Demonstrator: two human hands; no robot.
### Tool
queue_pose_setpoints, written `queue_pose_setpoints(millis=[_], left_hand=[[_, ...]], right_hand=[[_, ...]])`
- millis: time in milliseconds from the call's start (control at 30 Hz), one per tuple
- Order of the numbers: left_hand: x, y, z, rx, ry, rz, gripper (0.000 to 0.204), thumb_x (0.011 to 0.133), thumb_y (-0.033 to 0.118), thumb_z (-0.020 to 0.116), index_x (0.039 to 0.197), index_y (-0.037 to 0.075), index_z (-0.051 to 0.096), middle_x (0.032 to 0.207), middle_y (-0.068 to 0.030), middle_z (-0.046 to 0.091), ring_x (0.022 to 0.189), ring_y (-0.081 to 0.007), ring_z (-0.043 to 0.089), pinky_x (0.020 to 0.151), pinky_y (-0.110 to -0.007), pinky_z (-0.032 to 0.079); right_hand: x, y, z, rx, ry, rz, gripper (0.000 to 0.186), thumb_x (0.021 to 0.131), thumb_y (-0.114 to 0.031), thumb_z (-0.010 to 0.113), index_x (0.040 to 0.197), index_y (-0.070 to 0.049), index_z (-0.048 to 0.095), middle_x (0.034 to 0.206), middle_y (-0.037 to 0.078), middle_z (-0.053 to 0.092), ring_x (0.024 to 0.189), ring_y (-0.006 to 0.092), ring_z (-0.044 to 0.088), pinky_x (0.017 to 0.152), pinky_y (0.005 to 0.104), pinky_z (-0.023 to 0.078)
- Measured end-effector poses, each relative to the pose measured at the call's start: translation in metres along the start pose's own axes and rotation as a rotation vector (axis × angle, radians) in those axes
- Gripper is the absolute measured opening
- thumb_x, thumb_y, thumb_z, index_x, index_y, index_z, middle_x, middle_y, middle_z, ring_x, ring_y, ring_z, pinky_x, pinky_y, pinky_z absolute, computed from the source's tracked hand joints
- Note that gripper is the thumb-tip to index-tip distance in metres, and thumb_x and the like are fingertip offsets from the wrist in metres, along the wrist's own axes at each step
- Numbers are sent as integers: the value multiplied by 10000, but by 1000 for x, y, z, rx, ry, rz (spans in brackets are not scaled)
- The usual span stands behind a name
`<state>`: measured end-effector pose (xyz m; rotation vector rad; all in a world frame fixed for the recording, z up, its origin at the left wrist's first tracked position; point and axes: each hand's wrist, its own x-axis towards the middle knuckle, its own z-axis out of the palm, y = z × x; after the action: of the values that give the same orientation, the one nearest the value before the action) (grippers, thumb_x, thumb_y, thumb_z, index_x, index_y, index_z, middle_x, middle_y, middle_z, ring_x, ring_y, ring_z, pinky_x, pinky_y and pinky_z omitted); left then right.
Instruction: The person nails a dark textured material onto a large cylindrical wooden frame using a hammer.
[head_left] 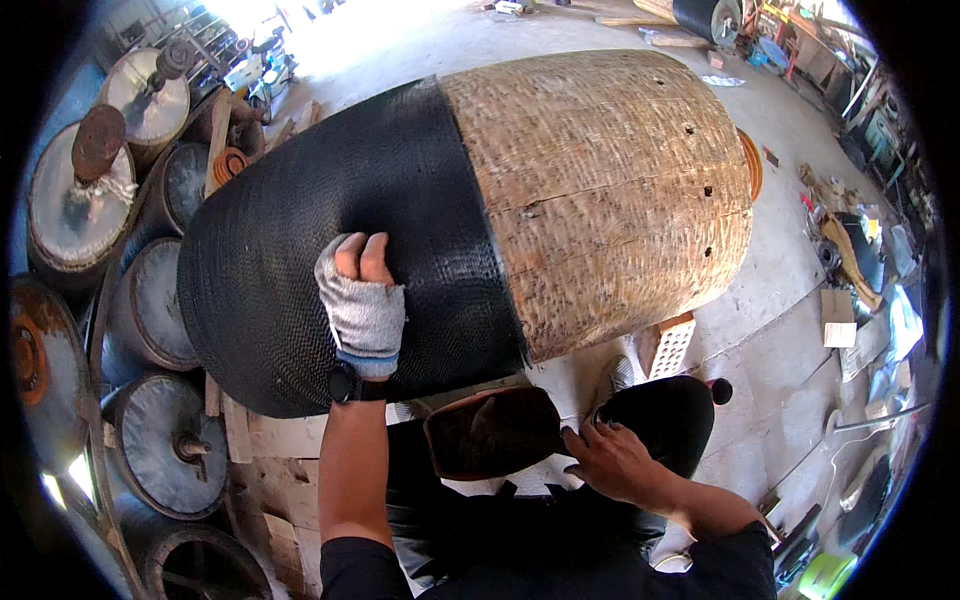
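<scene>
A big barrel-shaped roller lies across in front of me. Its left part carries a black, finely ribbed rubber covering; its right part is a rough tan-brown surface with several small holes. My left hand, in a grey knit glove with two bare fingertips showing, rests on the black covering near its lower middle. Those fingers are curled, and whatever is under them is hidden. Over my lap sits a dark brown, shallow pan-like piece. My bare right hand has its thumb and bent fingers at that piece's right edge.
Several metal-ended drums are stacked on the left, some with shafts sticking out. A perforated brick stands under the roller's right end. Wooden boards lie below its left end. Cardboard, plastic and tools clutter the right side.
</scene>
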<state>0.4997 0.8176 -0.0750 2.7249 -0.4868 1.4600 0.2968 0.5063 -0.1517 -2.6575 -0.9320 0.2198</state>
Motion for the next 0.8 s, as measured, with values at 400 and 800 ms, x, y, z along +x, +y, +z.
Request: queue_pose_setpoints(millis=[400, 800], left_hand=[[5, 2, 6, -37, 45, -25, 333, 818, 36, 678, 1139, 101, 615, 1106, -106, 561, 1017, -294, 586, 840, -441, 521], [-4, -1, 3, -74, 38, -80, 460, 767, 16, 698, 1203, 107, 585, 1120, -110, 542, 1014, -297, 576, 840, -438, 520]], right_hand=[[7, -24, -25, 498, 446, 123, 359, 833, -18, 660, 1152, 0, 497, 805, 139, 595, 693, 324, 648, 596, 384, 534], [81, -9, -45, 435, 773, 433, 251, 937, -57, 563, 1158, 35, 486, 856, 289, 603, 783, 479, 610, 665, 472, 487]])
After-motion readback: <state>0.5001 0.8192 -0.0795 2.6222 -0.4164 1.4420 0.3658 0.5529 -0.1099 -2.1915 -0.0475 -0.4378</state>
